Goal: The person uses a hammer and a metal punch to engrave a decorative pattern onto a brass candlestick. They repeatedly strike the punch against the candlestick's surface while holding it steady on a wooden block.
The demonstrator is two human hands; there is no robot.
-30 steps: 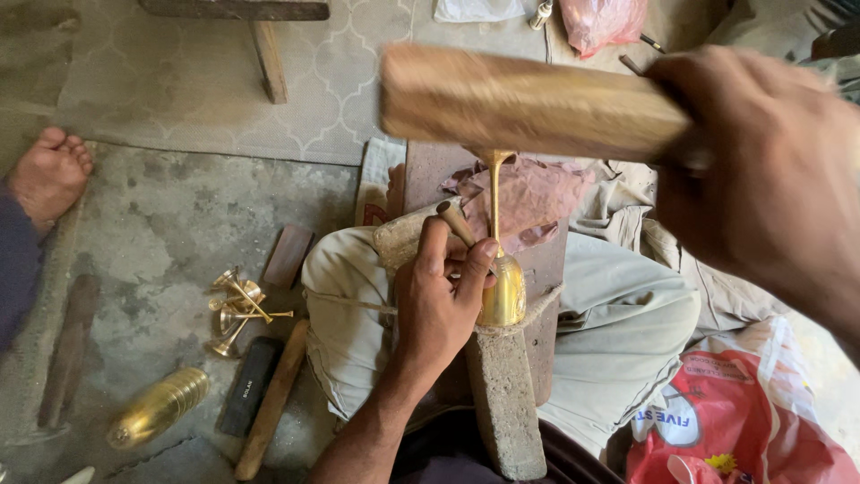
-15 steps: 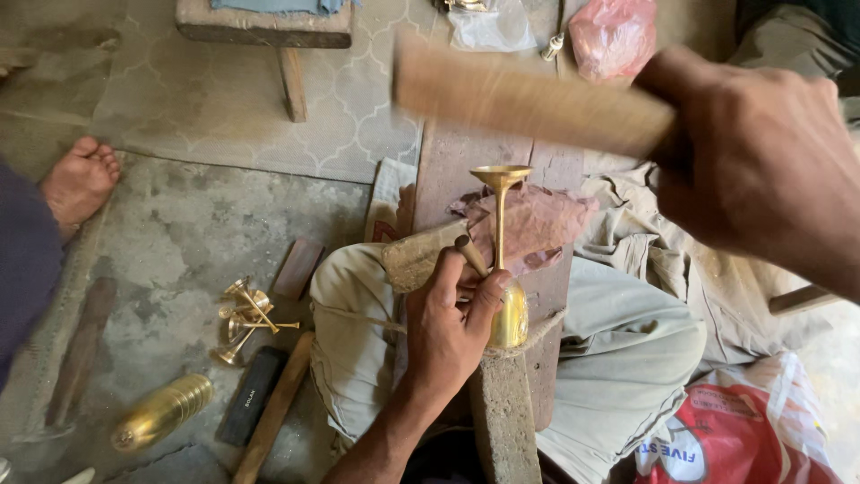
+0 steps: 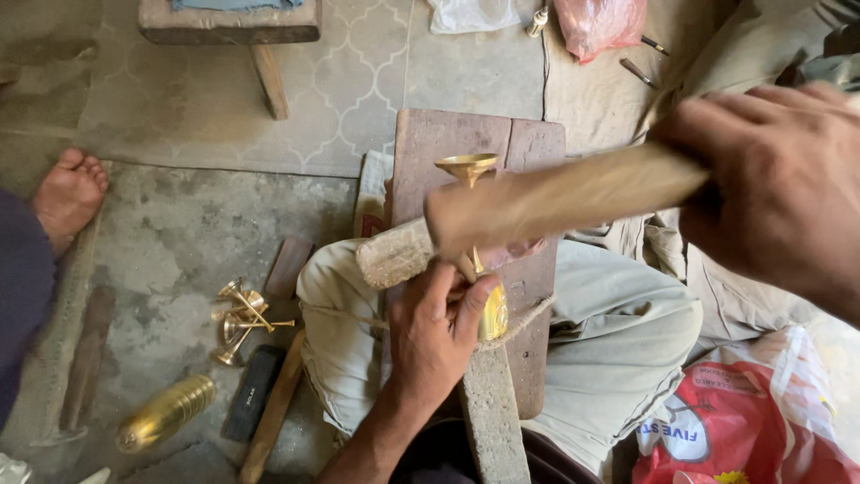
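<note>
My left hand point(image 3: 434, 330) grips a brass goblet-like piece point(image 3: 491, 314) with a thin stem and a flared cup point(image 3: 466, 167), holding it upright against a wooden stake point(image 3: 491, 412) between my knees. My right hand point(image 3: 778, 184) holds a wooden mallet point(image 3: 555, 202), blurred, its head crossing in front of the brass stem just above my left hand. A wooden board point(image 3: 448, 143) lies under the piece, beyond my legs.
Several small brass goblets point(image 3: 240, 315) lie in a heap on the floor at left, with a ribbed brass cylinder point(image 3: 166, 414), a dark block point(image 3: 253, 403) and wooden sticks point(image 3: 271, 417). Another person's bare foot point(image 3: 67, 193) rests at far left. Red plastic bags sit at lower right point(image 3: 743, 430) and top point(image 3: 598, 22).
The mallet in my right hand has swung down from above the brass piece to the level of its stem. My left hand keeps holding the piece in place.
</note>
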